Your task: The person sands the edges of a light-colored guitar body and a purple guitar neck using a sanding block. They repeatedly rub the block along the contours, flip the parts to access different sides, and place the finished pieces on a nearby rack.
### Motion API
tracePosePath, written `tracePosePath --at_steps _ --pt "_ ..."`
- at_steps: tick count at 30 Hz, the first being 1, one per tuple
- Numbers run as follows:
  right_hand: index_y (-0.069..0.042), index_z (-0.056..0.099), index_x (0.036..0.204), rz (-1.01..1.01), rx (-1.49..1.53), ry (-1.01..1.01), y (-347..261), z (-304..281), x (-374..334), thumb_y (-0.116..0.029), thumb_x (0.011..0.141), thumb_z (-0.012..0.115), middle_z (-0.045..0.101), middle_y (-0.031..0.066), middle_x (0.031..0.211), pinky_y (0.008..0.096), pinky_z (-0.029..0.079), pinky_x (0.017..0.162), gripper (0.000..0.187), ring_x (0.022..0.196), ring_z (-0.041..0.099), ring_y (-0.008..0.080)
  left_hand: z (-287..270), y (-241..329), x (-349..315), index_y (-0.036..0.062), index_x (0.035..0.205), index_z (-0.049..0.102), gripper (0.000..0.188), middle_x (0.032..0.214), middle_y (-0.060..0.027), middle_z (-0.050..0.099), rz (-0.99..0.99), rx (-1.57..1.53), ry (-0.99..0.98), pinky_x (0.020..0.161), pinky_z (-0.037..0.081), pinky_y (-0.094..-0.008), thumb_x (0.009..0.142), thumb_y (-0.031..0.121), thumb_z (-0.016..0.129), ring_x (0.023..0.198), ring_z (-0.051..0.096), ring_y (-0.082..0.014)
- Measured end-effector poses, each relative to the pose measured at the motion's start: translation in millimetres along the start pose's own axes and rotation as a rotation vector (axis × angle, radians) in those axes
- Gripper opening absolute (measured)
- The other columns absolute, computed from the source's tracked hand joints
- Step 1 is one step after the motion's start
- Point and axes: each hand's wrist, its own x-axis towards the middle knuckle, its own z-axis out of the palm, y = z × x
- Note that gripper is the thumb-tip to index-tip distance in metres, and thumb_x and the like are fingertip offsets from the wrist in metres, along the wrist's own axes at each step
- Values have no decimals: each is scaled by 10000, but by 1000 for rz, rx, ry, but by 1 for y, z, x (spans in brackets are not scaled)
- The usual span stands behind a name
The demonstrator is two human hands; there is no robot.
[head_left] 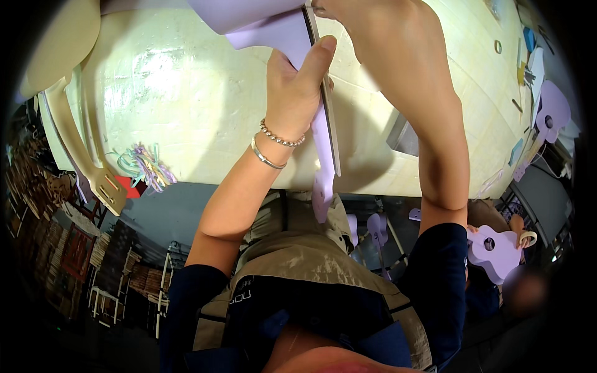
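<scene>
My left hand (pixel 295 87) is wrapped round the neck of a pale purple ukulele (pixel 273 31), its thumb lying along the edge of a long thin grey strip (pixel 331 133). That strip, which looks like a fretboard, runs along the neck. The ukulele's headstock hangs past the table's near edge, toward my lap, and its body is cut off by the top of the picture. At the upper edge, my right hand (pixel 357 15) is close to the strip's far end. Most of its fingers are out of the picture or hidden.
Cream-coloured ukuleles (pixel 62 105) lie at the table's left, near a bundle of pastel ties (pixel 148 166). A flat grey block (pixel 404 133) sits beneath my right forearm on the cream table (pixel 168 105). Rightward, another person holds a purple ukulele (pixel 494 252); another (pixel 550 115) lies beyond.
</scene>
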Motion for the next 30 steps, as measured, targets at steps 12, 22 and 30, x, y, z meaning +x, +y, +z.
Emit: tracePosePath --at_steps 12,22,30 --pt "-2 507 1237 650 1036 81 24 9 -66 -86 931 451 577 70 843 242 449 626 322 653 550 123 -5 2 2 1 1149 458 482 899 -23 517 191 58 62 728 440 -278 845 334 626 719 509 -110" --pt "113 340 1306 583 2388 384 20 28 -107 -45 883 502 570 140 1076 336 512 867 480 1017 579 232 2 32 11 11 936 615 319 884 -63 631 108 61 214 640 493 -260 787 288 672 788 629 -155" --pt "26 665 863 493 1376 344 21 26 -82 -94 882 584 649 112 841 259 485 568 146 759 620 138 -6 31 8 -9 998 602 340 921 -97 642 106 108 186 635 517 -285 819 279 628 745 621 -168"
